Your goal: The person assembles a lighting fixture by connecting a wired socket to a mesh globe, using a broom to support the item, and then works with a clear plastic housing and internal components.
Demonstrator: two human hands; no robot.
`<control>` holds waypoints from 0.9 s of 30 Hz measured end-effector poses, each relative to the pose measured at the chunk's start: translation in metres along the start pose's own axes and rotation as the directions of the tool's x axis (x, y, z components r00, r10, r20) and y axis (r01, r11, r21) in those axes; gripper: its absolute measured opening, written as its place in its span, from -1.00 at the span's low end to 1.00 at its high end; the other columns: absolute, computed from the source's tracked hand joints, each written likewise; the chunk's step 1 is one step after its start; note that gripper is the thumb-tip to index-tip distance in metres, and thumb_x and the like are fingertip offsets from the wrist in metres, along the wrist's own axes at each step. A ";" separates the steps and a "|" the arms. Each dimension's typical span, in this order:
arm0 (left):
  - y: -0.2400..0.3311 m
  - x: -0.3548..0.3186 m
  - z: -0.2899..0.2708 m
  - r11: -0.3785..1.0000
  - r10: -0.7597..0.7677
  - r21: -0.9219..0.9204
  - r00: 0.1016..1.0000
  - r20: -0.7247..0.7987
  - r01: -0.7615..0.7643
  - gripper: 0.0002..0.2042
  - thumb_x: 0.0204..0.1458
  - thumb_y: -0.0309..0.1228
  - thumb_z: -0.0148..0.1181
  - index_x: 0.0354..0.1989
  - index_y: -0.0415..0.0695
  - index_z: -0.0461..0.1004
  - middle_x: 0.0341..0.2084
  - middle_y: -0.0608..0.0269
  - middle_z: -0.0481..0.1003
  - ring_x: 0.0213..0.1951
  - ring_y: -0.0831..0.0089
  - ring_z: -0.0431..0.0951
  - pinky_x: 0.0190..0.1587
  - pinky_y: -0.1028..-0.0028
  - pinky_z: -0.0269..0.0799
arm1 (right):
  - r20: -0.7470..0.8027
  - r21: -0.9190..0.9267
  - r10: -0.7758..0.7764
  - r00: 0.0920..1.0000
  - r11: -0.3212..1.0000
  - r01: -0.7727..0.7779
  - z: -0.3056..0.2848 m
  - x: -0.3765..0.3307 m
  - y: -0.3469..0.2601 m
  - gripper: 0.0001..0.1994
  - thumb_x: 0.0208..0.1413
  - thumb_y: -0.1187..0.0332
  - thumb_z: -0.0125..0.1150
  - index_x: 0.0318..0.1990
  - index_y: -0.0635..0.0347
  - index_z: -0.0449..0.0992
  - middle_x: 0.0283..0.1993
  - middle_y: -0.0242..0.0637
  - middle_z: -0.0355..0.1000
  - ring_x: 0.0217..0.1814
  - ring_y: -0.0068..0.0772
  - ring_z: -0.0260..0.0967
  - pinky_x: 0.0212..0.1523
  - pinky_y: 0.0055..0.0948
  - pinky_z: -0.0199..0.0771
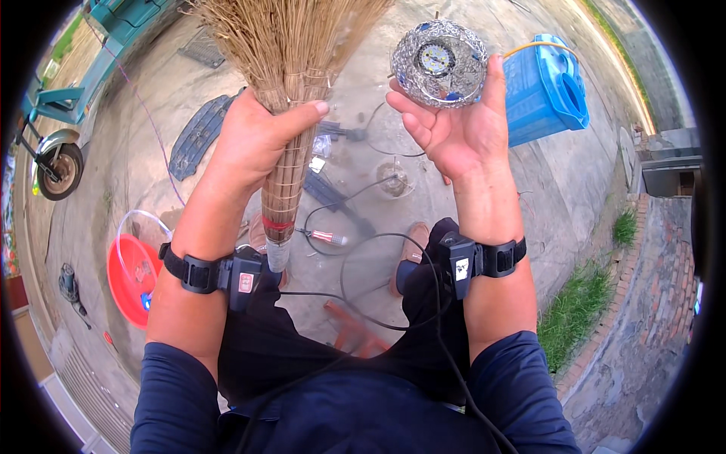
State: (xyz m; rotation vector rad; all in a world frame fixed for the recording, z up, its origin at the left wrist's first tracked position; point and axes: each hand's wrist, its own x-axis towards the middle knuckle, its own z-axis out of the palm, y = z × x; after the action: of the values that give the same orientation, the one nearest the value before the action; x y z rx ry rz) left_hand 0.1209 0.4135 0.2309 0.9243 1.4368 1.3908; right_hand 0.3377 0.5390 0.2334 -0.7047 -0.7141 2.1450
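Note:
A straw broom stands upright in front of me with its bristles pointing away and its bound handle toward me. My left hand is closed around it just below the bristles, thumb across the front. On the raised palm and fingers of my right hand rests a round silvery wire-mesh lamp, with a disc of small LEDs showing inside. The fingers curl up behind its lower side and the thumb is at its right edge. The two things are apart.
Beyond my right hand stands a blue plastic container with a yellow hose. A red basin lies left, near a power tool. Between my feet and beyond lie a screwdriver, looping black cables and a dark plastic panel.

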 end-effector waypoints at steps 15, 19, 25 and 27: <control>0.000 0.000 0.001 1.000 0.012 -0.018 1.000 0.001 -0.012 -0.69 0.04 -0.46 0.38 -0.06 -0.25 0.49 -0.31 0.27 0.57 -0.29 0.50 0.57 -0.16 0.47 0.49 | 0.012 -0.019 0.035 0.999 0.999 -0.035 -0.002 -0.001 -0.002 -0.11 0.22 -0.48 -0.41 0.30 0.14 0.32 0.06 0.07 0.51 -0.09 0.14 0.61 -0.34 -0.20 0.73; -0.002 0.000 -0.003 0.999 0.022 -0.035 1.000 -0.016 -0.023 -0.71 0.06 -0.46 0.36 -0.07 -0.24 0.49 -0.31 0.27 0.57 -0.28 0.49 0.57 -0.16 0.46 0.49 | 0.144 0.111 0.021 0.989 0.993 -0.037 -0.007 -0.002 -0.001 -0.08 0.14 -0.51 -0.23 0.37 0.10 0.25 0.18 0.12 0.43 0.03 0.25 0.54 -0.26 -0.13 0.73; 0.002 0.004 -0.002 0.964 0.072 -0.242 0.987 -0.146 -0.106 -0.71 0.09 -0.44 0.36 -0.05 -0.22 0.49 -0.26 0.25 0.56 -0.22 0.47 0.57 -0.13 0.44 0.50 | 0.562 0.297 -0.018 0.827 0.938 -0.181 -0.027 -0.007 0.002 0.02 -0.01 -0.49 0.07 0.47 0.02 0.09 0.31 0.18 0.31 0.08 0.39 0.48 -0.22 -0.06 0.72; 0.000 0.008 -0.006 0.937 0.119 -0.302 0.974 -0.193 -0.175 -0.70 0.08 -0.41 0.37 -0.05 -0.21 0.49 -0.25 0.24 0.57 -0.22 0.44 0.58 -0.12 0.42 0.51 | 0.658 0.300 -0.043 0.751 0.930 -0.210 -0.022 -0.010 0.005 0.05 -0.04 -0.44 0.17 0.49 0.02 0.03 0.28 0.29 0.29 0.03 0.47 0.47 -0.23 0.02 0.72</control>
State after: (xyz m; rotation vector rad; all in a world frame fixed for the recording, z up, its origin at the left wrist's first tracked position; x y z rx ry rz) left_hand 0.1130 0.4189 0.2300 0.7281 1.2359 1.7909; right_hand 0.3561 0.5338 0.2176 0.2594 -0.6067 2.5300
